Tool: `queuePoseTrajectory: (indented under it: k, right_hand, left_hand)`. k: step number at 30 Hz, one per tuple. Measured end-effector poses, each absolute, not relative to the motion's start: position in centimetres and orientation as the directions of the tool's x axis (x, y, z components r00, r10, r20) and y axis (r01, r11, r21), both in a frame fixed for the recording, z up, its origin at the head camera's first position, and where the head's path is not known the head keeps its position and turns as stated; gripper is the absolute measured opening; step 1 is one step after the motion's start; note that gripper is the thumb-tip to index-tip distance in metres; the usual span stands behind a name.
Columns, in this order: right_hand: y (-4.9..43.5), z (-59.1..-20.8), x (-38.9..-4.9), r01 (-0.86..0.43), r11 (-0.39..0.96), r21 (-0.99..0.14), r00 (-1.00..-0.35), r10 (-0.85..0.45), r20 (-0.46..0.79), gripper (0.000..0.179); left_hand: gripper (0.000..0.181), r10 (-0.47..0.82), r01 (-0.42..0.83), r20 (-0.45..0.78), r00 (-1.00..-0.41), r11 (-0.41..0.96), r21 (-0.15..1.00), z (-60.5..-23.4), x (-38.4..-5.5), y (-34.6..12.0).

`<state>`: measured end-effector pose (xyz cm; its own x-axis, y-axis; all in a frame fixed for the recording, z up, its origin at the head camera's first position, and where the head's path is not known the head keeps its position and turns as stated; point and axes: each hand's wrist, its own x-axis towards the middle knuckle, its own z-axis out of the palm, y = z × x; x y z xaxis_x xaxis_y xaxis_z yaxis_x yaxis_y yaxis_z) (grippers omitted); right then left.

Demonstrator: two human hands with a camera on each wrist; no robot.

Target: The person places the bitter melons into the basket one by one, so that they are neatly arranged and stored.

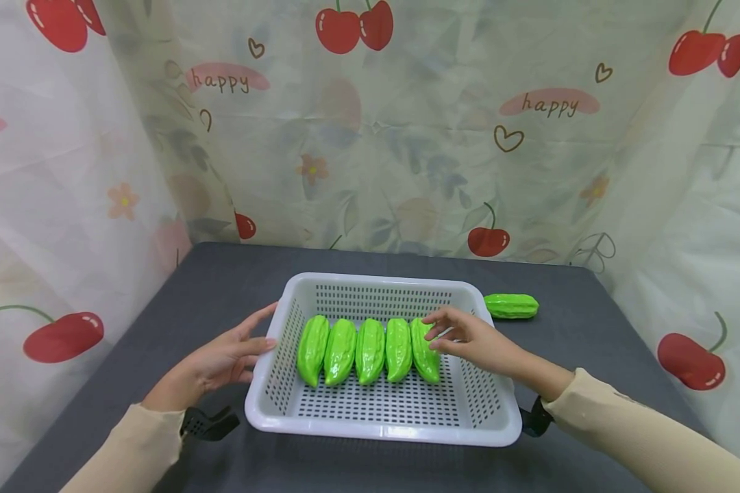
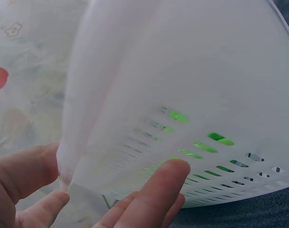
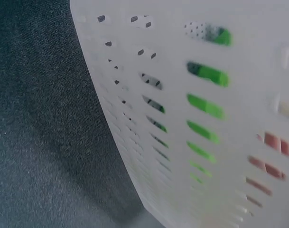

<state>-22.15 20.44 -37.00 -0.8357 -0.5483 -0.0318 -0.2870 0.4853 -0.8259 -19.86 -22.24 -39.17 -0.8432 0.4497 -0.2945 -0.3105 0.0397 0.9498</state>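
Observation:
A white perforated plastic basket stands on the dark table. Several bright green, bumpy bitter melons lie in it side by side. At the basket's left rim is my left hand, thumb and forefinger touching it from outside; the left wrist view has the fingers along the outer wall. My right hand reaches over the right rim, its fingers loosely bent and parted above the rightmost bitter melon. In the right wrist view the basket wall mostly hides that hand.
Another bitter melon lies on the table just outside the basket's back right corner. A patterned curtain with cherries closes off the back and both sides. Dark wrist straps sit below both hands.

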Motion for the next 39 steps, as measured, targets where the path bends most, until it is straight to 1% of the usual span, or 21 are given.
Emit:
queuePoseTrajectory:
  k: [5,9,14,19,25,29,32,36,39]
  right_hand:
    - [21.3,-36.1,-21.6,-0.285,0.482,-0.829,-0.830,-0.556,-0.038,0.040]
    - [22.1,-35.1,-21.4,-0.311,0.469,-0.827,-0.824,-0.567,-0.012,0.039]
    - [23.4,-33.5,-21.5,-0.338,0.448,-0.828,-0.835,-0.549,0.043,0.035]
    - [25.2,-31.8,-21.9,-0.378,0.414,-0.828,-0.844,-0.521,0.124,0.034]
    - [27.8,-30.2,-22.7,-0.381,0.398,-0.835,-0.880,-0.434,0.194,0.032]
    - [29.5,-30.0,-23.8,-0.379,0.373,-0.847,-0.898,-0.371,0.238,0.030]
    - [30.6,-30.4,-24.7,-0.347,0.307,-0.886,-0.916,-0.314,0.249,0.029]
    - [32.2,-31.5,-25.9,-0.282,0.203,-0.938,-0.944,-0.236,0.233,0.028]
    - [33.4,-32.5,-26.7,-0.249,0.166,-0.954,-0.957,-0.193,0.216,0.027]
  left_hand:
    - [0.085,0.450,-0.315,-0.298,-0.842,0.040,0.948,-39.1,-19.8,-22.3]
    - [0.085,0.455,-0.313,-0.296,-0.840,0.039,0.949,-39.1,-19.8,-22.3]
    - [0.084,0.463,-0.309,-0.290,-0.838,0.036,0.950,-39.2,-19.8,-22.3]
    - [0.084,0.465,-0.306,-0.287,-0.838,0.037,0.951,-39.2,-19.9,-22.4]
    - [0.085,0.463,-0.306,-0.287,-0.838,0.035,0.951,-39.2,-19.8,-22.4]
    - [0.085,0.461,-0.307,-0.287,-0.840,0.034,0.951,-39.2,-19.8,-22.4]
    - [0.085,0.460,-0.307,-0.288,-0.840,0.034,0.951,-39.2,-19.8,-22.4]
    - [0.084,0.462,-0.306,-0.287,-0.839,0.035,0.951,-39.3,-19.9,-22.3]
    - [0.084,0.463,-0.305,-0.286,-0.839,0.035,0.952,-39.3,-19.9,-22.4]
